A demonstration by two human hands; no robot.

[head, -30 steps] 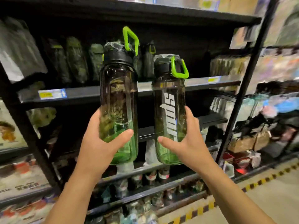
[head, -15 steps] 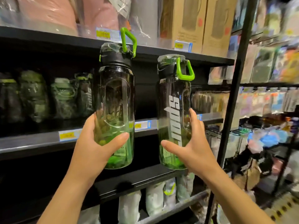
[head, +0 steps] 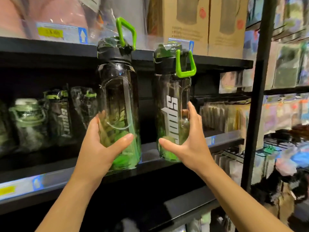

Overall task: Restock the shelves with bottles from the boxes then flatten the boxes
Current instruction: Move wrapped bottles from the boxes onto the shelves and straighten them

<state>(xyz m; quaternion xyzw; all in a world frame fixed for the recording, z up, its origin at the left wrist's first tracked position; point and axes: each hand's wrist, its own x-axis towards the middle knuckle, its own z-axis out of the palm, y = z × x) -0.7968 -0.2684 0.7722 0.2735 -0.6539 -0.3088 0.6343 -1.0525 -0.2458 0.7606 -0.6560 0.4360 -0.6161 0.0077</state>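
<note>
I hold two tall smoky bottles with green bases, black lids and bright green loop handles, both upright. My left hand (head: 98, 148) grips the lower part of the left bottle (head: 117, 91). My right hand (head: 189, 144) grips the right bottle (head: 173, 91), which carries white "sport" lettering. Both bottles hover at the front edge of the black middle shelf (head: 225, 139). Their bases sit about level with the shelf lip. Several matching wrapped bottles (head: 61, 113) stand further back on the same shelf at the left.
The shelf above (head: 217, 61) carries cardboard product boxes (head: 192, 22) and wrapped goods, close over the bottle lids. A black upright post (head: 258, 104) bounds the bay on the right. Packaged goods (head: 222, 116) lie at the shelf's right end. A lower shelf (head: 175, 211) juts out below my arms.
My view has risen and closed in on the shelf. Both bottles have moved up and forward toward the middle shelf, with my grip on each unchanged.
</note>
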